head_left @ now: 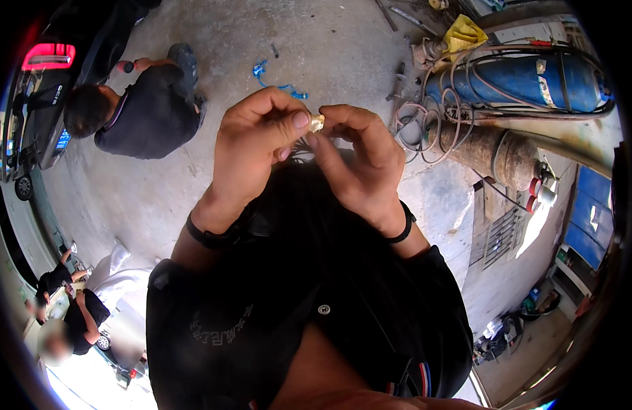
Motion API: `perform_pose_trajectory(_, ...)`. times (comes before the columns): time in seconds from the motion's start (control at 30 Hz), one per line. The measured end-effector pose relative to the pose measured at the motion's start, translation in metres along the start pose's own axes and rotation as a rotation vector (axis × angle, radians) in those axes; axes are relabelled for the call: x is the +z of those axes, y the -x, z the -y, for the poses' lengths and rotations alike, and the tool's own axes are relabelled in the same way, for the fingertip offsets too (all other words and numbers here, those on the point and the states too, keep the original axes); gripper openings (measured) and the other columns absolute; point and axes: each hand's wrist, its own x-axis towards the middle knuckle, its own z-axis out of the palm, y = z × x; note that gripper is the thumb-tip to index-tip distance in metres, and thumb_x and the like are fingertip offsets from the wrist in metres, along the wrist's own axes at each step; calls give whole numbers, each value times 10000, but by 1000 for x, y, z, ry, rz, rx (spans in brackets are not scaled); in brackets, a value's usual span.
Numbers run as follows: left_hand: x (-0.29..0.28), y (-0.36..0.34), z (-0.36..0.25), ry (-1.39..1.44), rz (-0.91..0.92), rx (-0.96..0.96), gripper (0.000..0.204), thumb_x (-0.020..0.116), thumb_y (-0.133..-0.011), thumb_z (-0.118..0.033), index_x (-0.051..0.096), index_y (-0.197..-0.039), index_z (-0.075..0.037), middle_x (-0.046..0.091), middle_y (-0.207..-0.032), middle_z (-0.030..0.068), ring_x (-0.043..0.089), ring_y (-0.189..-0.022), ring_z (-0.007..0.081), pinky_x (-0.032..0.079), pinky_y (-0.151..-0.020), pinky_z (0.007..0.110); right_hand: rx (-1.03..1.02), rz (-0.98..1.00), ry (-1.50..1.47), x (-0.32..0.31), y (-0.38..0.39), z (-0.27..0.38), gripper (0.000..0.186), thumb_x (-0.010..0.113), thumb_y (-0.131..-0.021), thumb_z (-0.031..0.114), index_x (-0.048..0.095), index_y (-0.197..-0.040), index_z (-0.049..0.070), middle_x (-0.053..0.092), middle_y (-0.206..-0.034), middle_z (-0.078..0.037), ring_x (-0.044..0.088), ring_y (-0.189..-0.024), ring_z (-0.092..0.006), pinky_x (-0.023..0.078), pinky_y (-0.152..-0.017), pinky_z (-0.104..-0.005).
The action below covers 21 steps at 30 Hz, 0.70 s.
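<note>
Pinching the gold-coloured piece (317,124) from its left, the left hand (249,142) faced the half-curled right hand (362,158) at the piece's right, grip unclear.

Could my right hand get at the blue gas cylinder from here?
Probably not without moving: the blue gas cylinder lies well off to the right, and the right hand is occupied, its fingers at a small gold-coloured piece.

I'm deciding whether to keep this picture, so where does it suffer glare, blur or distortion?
Head view: glare bleaches the lower-left edge and a floor strip beside the grate; a person's head there at lower left is blurred; edges bow toward the rim; the gold piece between left hand and right hand looks fairly sharp.
</note>
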Motion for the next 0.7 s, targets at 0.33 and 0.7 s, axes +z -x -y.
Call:
perform_pose_trajectory(0.33,11,0,10,-239,-98,293,103,708,-977,-59,661,-1049,-2,696,-868,34,497,-607,26,376,-534,178,145,-35,-110,3,1,-3,296,768,-881,-49,642,-1147,-13,748,-1031,-107,757,-941,-175,607,-811,-293)
perform_pose_trajectory(0.7,10,3,20,-626,-158,539,121,727,-948,-7,674,-1049,33,760,-941,98,676,-723,69,540,-650,214,200,23,-111,-2,3,-7,331,761,-881,-75,630,-1180,-18,713,-1106,-82,705,-1012,-152,570,-926,-305)
